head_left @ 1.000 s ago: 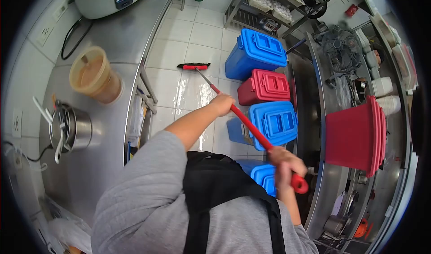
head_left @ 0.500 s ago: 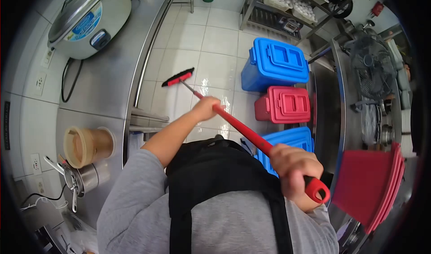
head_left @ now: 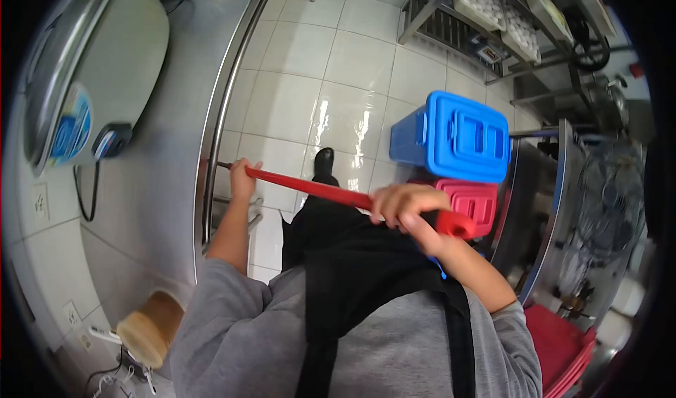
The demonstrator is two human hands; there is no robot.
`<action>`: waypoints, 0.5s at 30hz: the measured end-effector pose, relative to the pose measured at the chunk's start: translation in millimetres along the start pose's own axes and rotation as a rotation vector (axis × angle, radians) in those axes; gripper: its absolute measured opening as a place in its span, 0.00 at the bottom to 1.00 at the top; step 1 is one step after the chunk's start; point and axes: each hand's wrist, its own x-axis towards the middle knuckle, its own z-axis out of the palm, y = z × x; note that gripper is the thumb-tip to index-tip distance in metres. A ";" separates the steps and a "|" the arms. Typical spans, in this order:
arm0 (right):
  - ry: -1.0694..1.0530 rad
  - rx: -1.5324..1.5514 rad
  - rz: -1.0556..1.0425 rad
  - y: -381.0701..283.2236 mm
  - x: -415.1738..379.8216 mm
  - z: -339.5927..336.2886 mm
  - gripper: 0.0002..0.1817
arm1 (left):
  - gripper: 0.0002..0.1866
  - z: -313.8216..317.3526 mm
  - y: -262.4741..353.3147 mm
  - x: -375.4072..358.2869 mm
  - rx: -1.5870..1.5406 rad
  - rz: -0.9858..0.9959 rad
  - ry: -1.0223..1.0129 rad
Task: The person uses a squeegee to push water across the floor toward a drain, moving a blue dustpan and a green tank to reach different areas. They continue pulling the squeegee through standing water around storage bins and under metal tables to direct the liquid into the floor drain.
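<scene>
- Head view looks down on a blue bin (head_left: 454, 136) with its lid shut at 1 o'clock; a red bin (head_left: 470, 202) sits touching it on the near side, lid shut too, so the contents of both are hidden.
- At 7 o'clock a tan tub (head_left: 149, 327) stands on the steel counter (head_left: 158, 180); what it holds cannot be made out.
- A large rice cooker (head_left: 84, 81) fills the 10 o'clock corner, cut off by the frame.
- The left hand (head_left: 243, 178) is wrapped around the red broom handle (head_left: 317, 192) near the counter edge; the right hand (head_left: 405, 211) is clenched on the handle's thick end.
- The handle lies almost level across the body, and the brush head is hidden under the counter.
- Half a second ago the brush head showed on the floor at 11 o'clock; the third, blue bin has gone from sight.
</scene>
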 end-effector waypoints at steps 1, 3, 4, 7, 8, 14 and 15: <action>0.075 0.017 0.070 20.1 24.0 -15.0 0.13 | 0.19 11.8 -1.3 25.0 -0.016 -0.026 -0.005; 0.071 -0.021 0.114 5.0 72.6 -57.2 0.15 | 0.18 30.8 -3.8 84.9 -0.008 0.076 -0.182; 0.058 -0.101 0.134 -18.3 98.2 -76.6 0.15 | 0.19 38.5 24.6 110.6 -0.049 0.097 -0.227; 0.102 -0.253 -0.027 -117.1 156.4 -124.9 0.15 | 0.17 76.8 143.7 181.1 -0.372 0.055 -0.408; 0.254 -0.184 -0.075 -162.2 143.8 -149.7 0.14 | 0.19 93.5 191.2 199.2 -0.550 0.144 -0.400; 0.024 -0.713 -0.034 -290.8 203.9 -161.8 0.14 | 0.25 203.6 409.5 242.7 -0.917 0.307 -0.454; 0.102 -0.979 -0.020 -279.1 220.2 -151.2 0.13 | 0.23 215.6 428.4 249.7 -0.900 0.362 -0.491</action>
